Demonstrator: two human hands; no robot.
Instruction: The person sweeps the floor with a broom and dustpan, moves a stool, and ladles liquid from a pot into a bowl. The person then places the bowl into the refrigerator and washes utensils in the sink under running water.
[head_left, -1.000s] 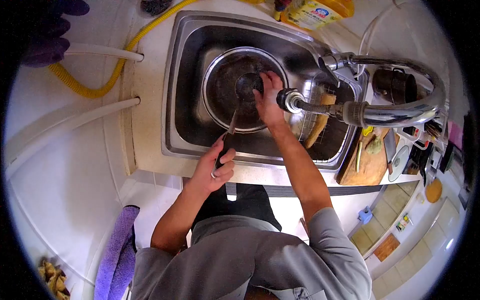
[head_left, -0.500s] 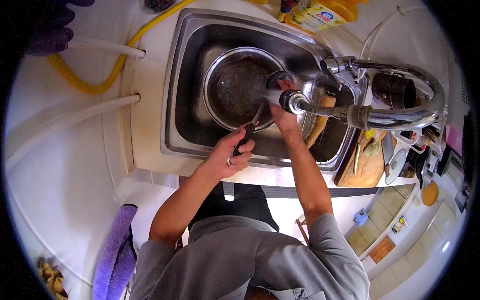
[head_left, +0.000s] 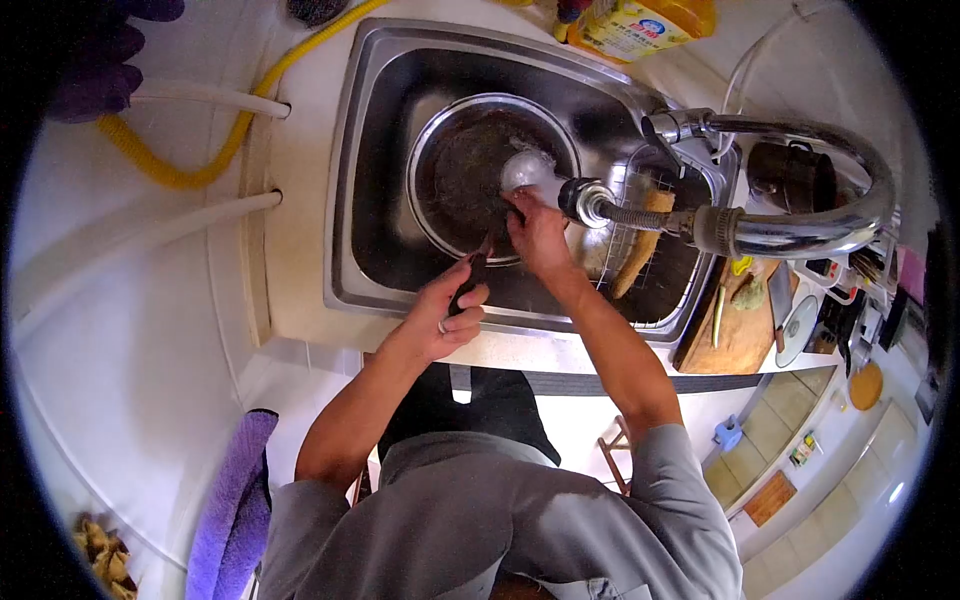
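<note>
My left hand (head_left: 450, 312) is closed round the dark handle of a knife (head_left: 474, 277), whose blade points up over the near rim of a round metal basin (head_left: 440, 236). The basin sits in the steel sink (head_left: 385, 130). My right hand (head_left: 538, 232) is over the basin's right side, its fingers gripping the near edge of a round object (head_left: 528, 172). Water from the faucet head (head_left: 586, 202) runs onto that object, and the splash makes it look pale and hides what it is.
The curved faucet (head_left: 800, 235) arches in from the right. A long brown item (head_left: 642, 245) lies on a wire rack (head_left: 655, 300) in the sink. Right of the sink are a cutting board (head_left: 740, 325), a dark pot (head_left: 790, 178) and a glass lid (head_left: 797, 328). A yellow bottle (head_left: 640, 28) stands behind.
The round object first lay in the basin, then was lifted beside the faucet, and is now left of it under the running water. The knife moved right, then slightly back left.
</note>
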